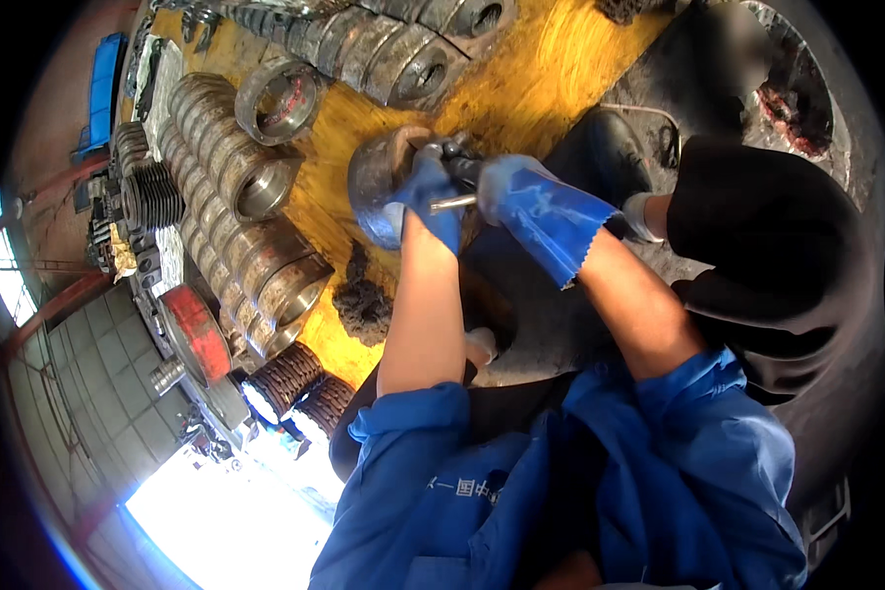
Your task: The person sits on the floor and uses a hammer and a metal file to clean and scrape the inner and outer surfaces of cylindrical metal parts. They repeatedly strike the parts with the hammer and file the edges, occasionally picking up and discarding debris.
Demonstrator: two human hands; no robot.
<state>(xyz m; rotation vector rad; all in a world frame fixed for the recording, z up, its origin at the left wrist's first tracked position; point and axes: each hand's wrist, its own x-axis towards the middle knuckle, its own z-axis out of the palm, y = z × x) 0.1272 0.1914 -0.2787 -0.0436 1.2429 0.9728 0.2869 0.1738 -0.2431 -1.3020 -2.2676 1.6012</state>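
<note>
Just left of the left hand (431, 192) and partly covered by it: a metal cylinder (372, 187), near the border of the yellow surface (551, 59) and the dark floor (551, 305), with the support underneath hidden. Bent over the right part of the cylinder, in a blue glove, the left hand; cannot tell whether spread or pinching, with fingertips blurred. Close by on the right, also gloved in blue, the right hand (511, 187), closed around a short metal rod (452, 204), bare end pointing left, across the left glove in view. Above the rod, between both hands, a dark shape (459, 155), too blurred to name.

Widest open room toward the upper right, over bare yellow. Tighter on the left, with rows of metal rings (216, 147) and a loose ring (256, 103), apart from the cylinder. Below, near the left forearm, a dark tangled clump (364, 305). Beyond the right hand, a black shoe (615, 152).

On the cylinder, a smooth, rounded grey wall, brownish along the top.
</note>
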